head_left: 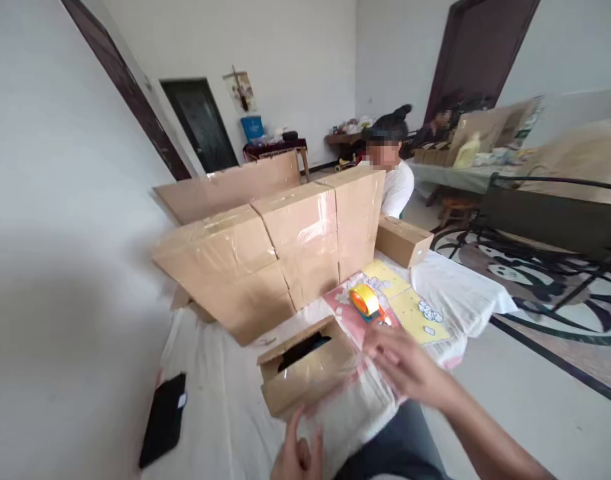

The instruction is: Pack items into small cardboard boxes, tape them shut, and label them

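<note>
In the head view a small cardboard box (310, 373) lies on the white-covered table in front of me, with a gap in its top showing something dark inside. My left hand (299, 455) is at the box's near side, fingers apart, the index fingertip close to the lower edge. Beside the box's right end, my right hand (404, 363) has its fingers curled together in a pinch; what they hold, if anything, is too blurred to make out. Just beyond that hand stands a tape dispenser (366, 301) with a yellow roll, on a pink and yellow printed sheet (410, 313).
Taped cardboard boxes (305, 240) form a wall across the table's far side. Another closed box (404, 240) sits at the right end, near a person in white (398, 187). A black flat object (164, 420) lies at left. A black-framed cart (550, 233) stands right.
</note>
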`<state>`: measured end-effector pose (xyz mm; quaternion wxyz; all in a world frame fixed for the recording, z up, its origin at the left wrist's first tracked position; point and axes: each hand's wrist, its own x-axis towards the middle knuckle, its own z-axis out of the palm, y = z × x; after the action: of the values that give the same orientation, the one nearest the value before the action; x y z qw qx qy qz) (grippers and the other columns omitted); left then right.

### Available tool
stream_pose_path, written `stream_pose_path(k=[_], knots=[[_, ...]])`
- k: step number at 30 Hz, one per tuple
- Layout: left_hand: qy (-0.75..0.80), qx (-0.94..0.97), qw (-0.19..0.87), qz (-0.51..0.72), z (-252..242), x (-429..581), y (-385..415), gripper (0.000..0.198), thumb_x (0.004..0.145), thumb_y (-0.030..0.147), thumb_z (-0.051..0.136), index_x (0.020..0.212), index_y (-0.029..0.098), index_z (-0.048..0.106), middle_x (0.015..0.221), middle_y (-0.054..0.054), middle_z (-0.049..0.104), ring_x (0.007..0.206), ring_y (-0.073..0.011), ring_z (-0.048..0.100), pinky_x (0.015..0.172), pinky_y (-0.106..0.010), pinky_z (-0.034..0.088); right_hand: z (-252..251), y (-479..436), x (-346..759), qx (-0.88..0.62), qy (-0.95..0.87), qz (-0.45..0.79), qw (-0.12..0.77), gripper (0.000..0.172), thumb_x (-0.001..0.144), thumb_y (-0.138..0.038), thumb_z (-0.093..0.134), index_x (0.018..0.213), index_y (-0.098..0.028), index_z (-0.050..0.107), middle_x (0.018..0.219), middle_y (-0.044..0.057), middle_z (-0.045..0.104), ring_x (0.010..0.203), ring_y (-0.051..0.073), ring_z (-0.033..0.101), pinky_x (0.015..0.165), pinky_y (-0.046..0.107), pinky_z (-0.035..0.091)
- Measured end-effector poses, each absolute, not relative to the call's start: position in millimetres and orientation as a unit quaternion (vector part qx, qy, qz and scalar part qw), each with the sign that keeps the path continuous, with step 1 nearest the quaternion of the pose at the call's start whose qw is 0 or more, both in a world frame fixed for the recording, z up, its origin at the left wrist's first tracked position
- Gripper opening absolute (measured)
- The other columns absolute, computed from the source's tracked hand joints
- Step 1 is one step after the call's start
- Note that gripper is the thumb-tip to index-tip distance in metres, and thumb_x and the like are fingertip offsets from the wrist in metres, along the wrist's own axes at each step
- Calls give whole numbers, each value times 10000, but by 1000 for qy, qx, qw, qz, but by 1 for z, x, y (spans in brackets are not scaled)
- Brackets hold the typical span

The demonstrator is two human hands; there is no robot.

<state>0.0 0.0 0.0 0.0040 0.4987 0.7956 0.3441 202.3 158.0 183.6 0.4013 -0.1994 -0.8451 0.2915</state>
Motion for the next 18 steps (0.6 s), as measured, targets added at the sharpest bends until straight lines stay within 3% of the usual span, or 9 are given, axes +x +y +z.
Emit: stream_pose_path(k=[3,5,7,10,12,14,18], knots=[[707,575,-101,398,41,-27,6,308,994,454,542,1093,200,685,599,44,615,531,-135,592,586,-261,482,208,178,229,-216,-849,298,379,149,1053,-233,462,959,-227,577,957,66,603,900,208,582,804,352,456],[668,579,-215,415,62,-38,19,210,935,319,656,1102,196,686,873,-65,743,786,-194,684,790,-334,521,219,190,231,-206,-863,316,338,158,1057,-238,457,964,-223,584,1011,79,595,960,217,573,864,372,454],[675,595,-252,355,78,-41,37,373,905,326,687,1244,174,653,1215,-170,720,1103,-297,667,956,-434,486,222,198,221,-178,-878,342,284,170,1060,-249,460,940,-218,577,1044,82,584,994,216,559,898,380,450],[679,660,-194,256,85,-37,61,635,918,475,631,1451,148,520,1563,-208,481,1432,-388,456,1137,-544,360,216,208,190,-122,-893,370,225,204,1060,-298,483,893,-211,561,1045,74,574,1001,206,542,915,375,441],[687,673,-156,225,81,-33,67,649,952,485,568,1507,167,458,1611,-165,429,1474,-357,417,1221,-566,240,206,216,167,-100,-899,378,197,243,1060,-348,486,875,-208,559,1026,68,565,998,204,529,923,375,432],[701,669,-129,212,72,-30,65,603,988,436,513,1529,184,426,1585,-111,480,1451,-295,461,1266,-536,146,194,225,146,-95,-904,381,170,284,1062,-390,475,860,-207,555,1024,66,558,1015,206,516,946,378,423],[725,652,-83,206,60,-24,54,581,1017,395,459,1548,169,389,1553,-58,525,1446,-240,470,1288,-484,118,173,239,122,-99,-902,401,122,340,1069,-422,434,836,-204,550,1092,69,549,1057,206,518,984,386,415]])
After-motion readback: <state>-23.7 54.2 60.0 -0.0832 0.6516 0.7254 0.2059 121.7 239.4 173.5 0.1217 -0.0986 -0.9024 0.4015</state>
